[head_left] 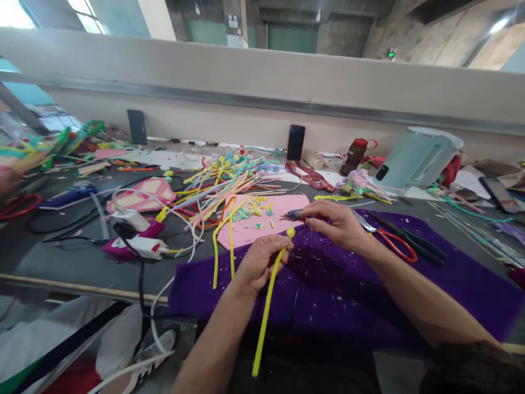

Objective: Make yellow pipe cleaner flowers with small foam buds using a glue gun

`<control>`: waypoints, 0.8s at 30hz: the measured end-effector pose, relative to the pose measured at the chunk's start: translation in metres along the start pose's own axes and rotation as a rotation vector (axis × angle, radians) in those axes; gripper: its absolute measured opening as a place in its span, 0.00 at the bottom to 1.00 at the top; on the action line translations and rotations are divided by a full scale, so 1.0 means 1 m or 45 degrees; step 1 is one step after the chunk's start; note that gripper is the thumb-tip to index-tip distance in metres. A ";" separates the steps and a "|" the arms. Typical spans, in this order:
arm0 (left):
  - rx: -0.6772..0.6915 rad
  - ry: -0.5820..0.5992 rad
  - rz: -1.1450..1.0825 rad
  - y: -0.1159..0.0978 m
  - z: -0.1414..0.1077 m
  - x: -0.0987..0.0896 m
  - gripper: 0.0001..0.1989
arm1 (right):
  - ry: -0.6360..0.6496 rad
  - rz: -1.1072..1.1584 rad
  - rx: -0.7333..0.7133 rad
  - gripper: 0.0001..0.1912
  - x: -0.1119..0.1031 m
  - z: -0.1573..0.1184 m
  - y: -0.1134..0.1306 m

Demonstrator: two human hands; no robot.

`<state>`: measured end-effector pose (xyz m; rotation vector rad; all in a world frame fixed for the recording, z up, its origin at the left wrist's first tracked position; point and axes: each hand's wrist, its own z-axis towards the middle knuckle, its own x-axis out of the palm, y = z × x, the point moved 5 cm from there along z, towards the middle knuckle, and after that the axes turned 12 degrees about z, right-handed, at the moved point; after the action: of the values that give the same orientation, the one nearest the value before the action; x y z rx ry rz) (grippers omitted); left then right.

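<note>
My left hand [264,260] is pinched round a yellow pipe cleaner [268,303], just below a small yellow ball-shaped tip [291,232]. The long end of the stem hangs down past the hand. My right hand [334,221] grips a small dark blue tool with a thin pointed tip [293,214]; its kind is not clear. The tool's point is above and slightly left of the yellow ball, apart from it. Under both hands lies a purple cloth [328,295] dotted with light scraps. Short yellow and teal pieces [256,209] are scattered on a pink sheet [241,235] just beyond.
Red-handled scissors [396,244] and dark-handled pliers [422,246] lie on the right. Pipe cleaners [233,186] are heaped behind the sheet. A power strip with plugs [139,241] and cables sits left. A phone [296,142], bottle [355,156] and kettle [418,156] stand behind. Another person's hand [8,183] is at far left.
</note>
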<state>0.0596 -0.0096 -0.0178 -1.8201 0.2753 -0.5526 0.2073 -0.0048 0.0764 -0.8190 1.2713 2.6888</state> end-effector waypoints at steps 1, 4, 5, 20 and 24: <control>-0.005 0.004 -0.039 0.000 0.000 0.000 0.10 | -0.034 0.087 0.087 0.09 0.004 -0.002 -0.006; 0.014 -0.010 -0.125 -0.002 0.000 -0.002 0.10 | -0.065 0.417 0.354 0.07 0.025 -0.008 -0.025; 0.031 -0.014 -0.147 -0.002 0.001 -0.003 0.10 | -0.064 0.510 0.414 0.07 0.031 -0.010 -0.029; 0.138 -0.036 -0.228 -0.009 -0.003 -0.003 0.11 | -0.128 0.735 0.486 0.09 0.053 -0.015 -0.024; 0.179 -0.009 -0.235 -0.008 -0.003 -0.003 0.10 | -0.166 0.857 0.541 0.10 0.058 -0.017 -0.027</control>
<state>0.0553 -0.0083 -0.0101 -1.7203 0.0614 -0.6774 0.1721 -0.0088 0.0205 -0.1707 2.2906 2.6407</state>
